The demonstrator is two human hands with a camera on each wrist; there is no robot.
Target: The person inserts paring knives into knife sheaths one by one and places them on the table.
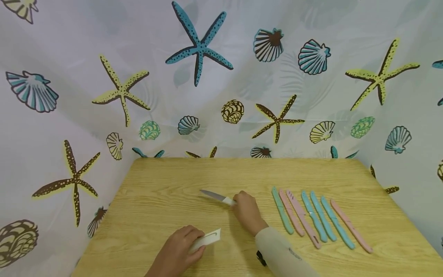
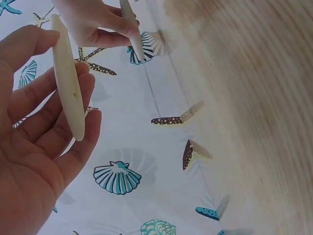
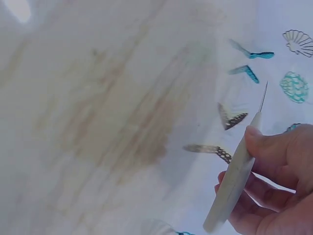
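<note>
My right hand (image 1: 247, 211) grips the white handle of a small knife (image 1: 215, 196); its bare metal blade points left and away from me. From the right wrist side, the knife's pale handle (image 3: 234, 180) lies between thumb and fingers, with the thin blade seen edge-on. Nearer to me, my left hand (image 1: 180, 246) holds a white knife sheath (image 1: 207, 239) with a slot near its right end. In the left wrist view that sheath (image 2: 67, 78) is pinched between the thumb and fingers, turned edge-on. Sheath and knife are apart.
On the right of the wooden table (image 1: 159, 184) lies a row of several sheathed knives: a green knife (image 1: 282, 211), pink ones such as the rightmost knife (image 1: 351, 226), and blue knives (image 1: 337, 222) between. A white cloth (image 1: 221, 23) with starfish and shells hangs around the table's back and sides.
</note>
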